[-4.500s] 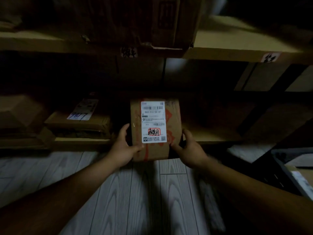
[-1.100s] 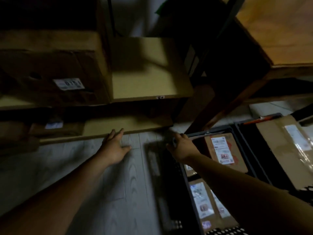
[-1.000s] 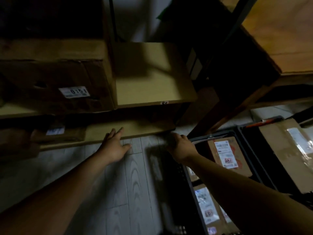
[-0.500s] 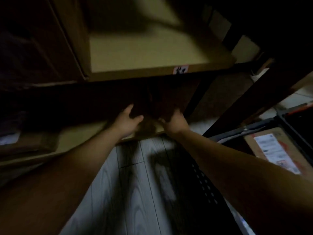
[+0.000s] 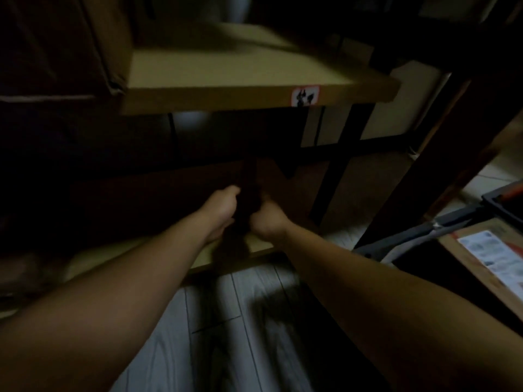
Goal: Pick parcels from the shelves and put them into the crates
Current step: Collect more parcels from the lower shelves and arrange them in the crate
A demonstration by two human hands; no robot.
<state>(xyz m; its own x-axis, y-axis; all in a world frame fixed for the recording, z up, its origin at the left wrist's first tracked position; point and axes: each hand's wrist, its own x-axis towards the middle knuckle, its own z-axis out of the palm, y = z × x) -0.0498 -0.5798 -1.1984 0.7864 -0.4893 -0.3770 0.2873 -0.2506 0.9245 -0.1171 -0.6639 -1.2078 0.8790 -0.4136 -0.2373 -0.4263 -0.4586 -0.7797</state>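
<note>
Clasping a slim, dark parcel (image 5: 249,193), left hand (image 5: 222,206) and right hand (image 5: 266,220) curl their fingers (image 5: 232,191).

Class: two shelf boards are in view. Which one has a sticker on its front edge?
The upper shelf board: a red-bordered sticker sits on its front edge. The lower shelf board, beneath it, shows none.

The dark parcel (image 5: 249,199) stands on edge at the front edge of the bottom shelf (image 5: 261,244), gripped between my left hand (image 5: 223,206) and right hand (image 5: 267,220). It is too dim to read. The brown parcel (image 5: 486,258), white label up, lies flat in the crate (image 5: 402,239).
</note>
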